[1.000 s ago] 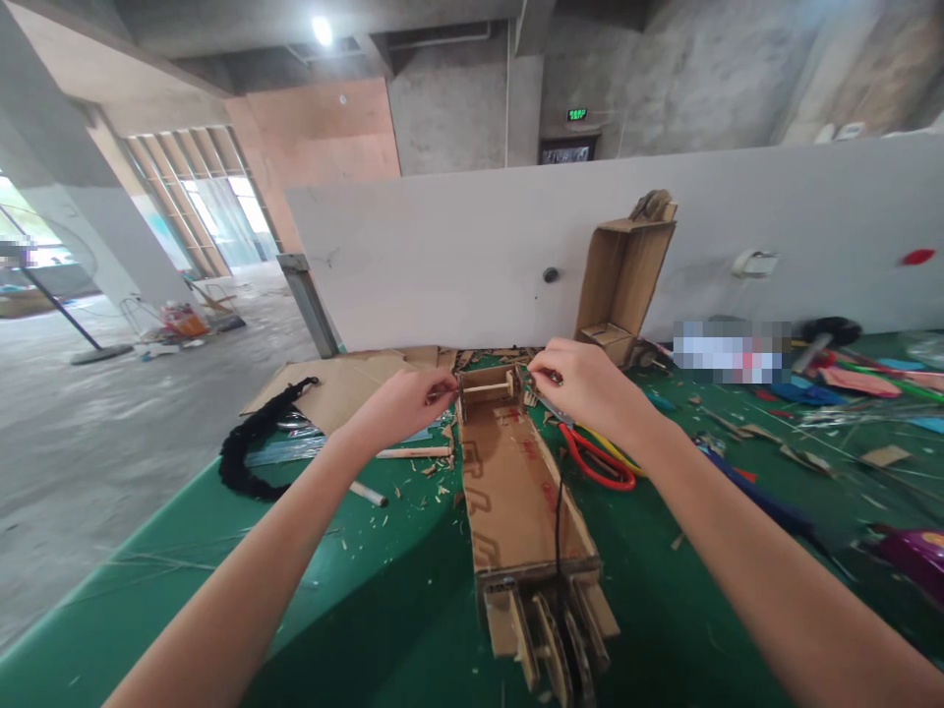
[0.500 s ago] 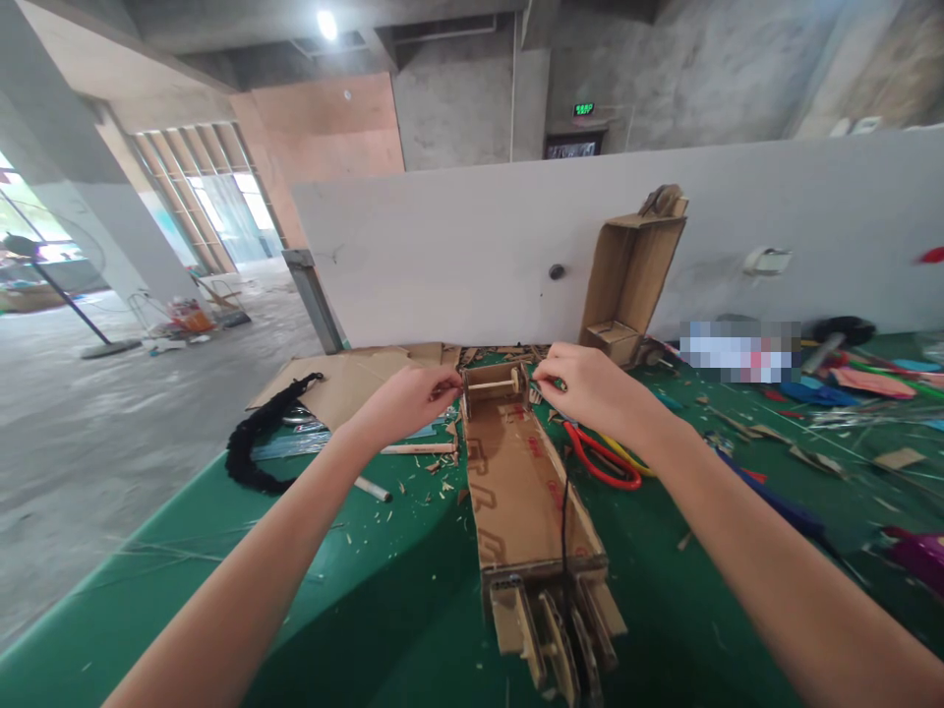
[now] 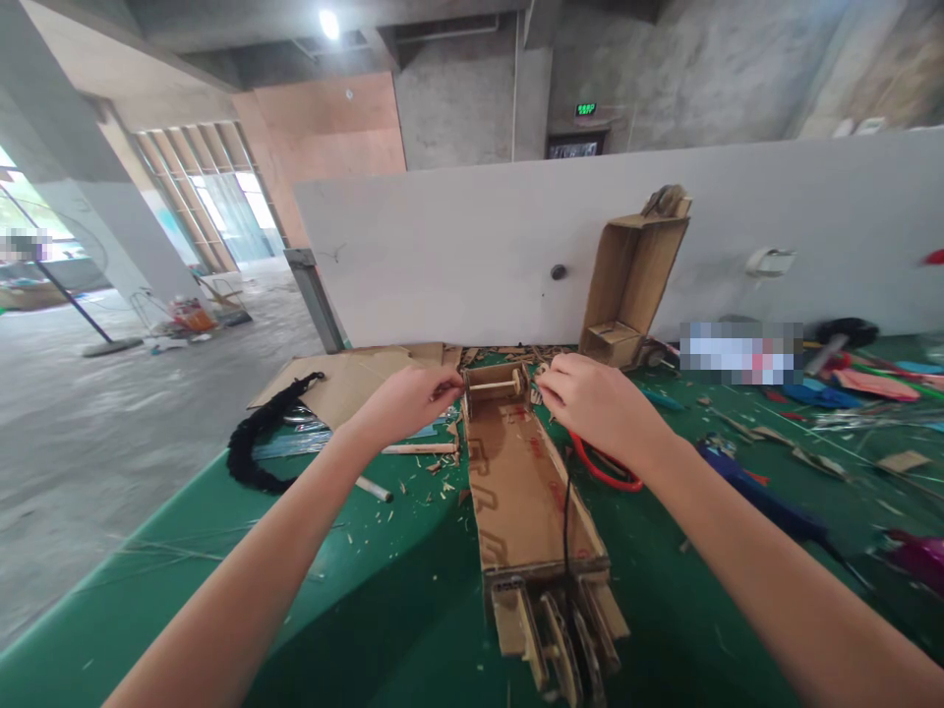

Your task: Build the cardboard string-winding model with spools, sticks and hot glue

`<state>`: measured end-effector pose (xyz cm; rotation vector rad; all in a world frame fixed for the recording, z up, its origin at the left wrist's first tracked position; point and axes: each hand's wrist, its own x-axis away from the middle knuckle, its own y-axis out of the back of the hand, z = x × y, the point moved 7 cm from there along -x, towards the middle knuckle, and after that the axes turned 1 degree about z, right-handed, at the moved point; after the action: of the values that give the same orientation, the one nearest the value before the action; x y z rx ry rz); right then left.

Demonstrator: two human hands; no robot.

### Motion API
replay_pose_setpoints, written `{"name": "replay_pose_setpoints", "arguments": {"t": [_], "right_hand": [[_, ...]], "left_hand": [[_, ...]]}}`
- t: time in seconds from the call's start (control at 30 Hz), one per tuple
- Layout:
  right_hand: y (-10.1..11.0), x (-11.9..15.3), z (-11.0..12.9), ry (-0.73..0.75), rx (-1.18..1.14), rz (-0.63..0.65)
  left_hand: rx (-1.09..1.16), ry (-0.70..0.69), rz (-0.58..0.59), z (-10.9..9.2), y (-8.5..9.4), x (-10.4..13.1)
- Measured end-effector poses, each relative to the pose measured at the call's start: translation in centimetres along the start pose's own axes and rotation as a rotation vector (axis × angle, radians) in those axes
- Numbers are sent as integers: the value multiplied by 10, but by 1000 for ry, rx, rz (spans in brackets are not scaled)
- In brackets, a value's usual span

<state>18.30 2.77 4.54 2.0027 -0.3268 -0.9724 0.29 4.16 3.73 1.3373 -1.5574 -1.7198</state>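
Note:
A long, shallow cardboard box (image 3: 520, 482) lies on the green table, its far end between my hands. Across that end runs a thin wooden stick (image 3: 491, 386), with a small round piece near its right end. My left hand (image 3: 424, 398) is closed in a pinch against the box's left wall, level with the stick; what the fingertips grip is hidden. Just beyond the right wall, my right hand (image 3: 582, 393) has its thumb and fingers pressed together, a small gap from the box. Anything in them is too small to name. A black cord (image 3: 566, 521) runs over the box's near end.
Red-handled scissors (image 3: 605, 467) lie partly under my right hand. A second cardboard box (image 3: 630, 280) stands against the white partition (image 3: 442, 256). Left are a black fuzzy strip (image 3: 247, 452), cardboard sheets (image 3: 354, 379) and a wooden rod (image 3: 420, 448). A blue tool (image 3: 759, 497) lies right.
My right hand has shifted slightly down and right, covering more of the scissors, and its fingers look more curled. My left hand and the box are nearly unchanged.

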Motion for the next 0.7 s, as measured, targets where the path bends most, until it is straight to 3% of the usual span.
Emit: {"name": "replay_pose_setpoints", "arguments": {"t": [0.33, 0.7], "right_hand": [[-14, 11, 17, -154, 94, -12], [-17, 18, 12, -236, 14, -84]], "left_hand": [[-6, 13, 12, 2, -2, -1], [-2, 18, 29, 0, -1, -1]]}}
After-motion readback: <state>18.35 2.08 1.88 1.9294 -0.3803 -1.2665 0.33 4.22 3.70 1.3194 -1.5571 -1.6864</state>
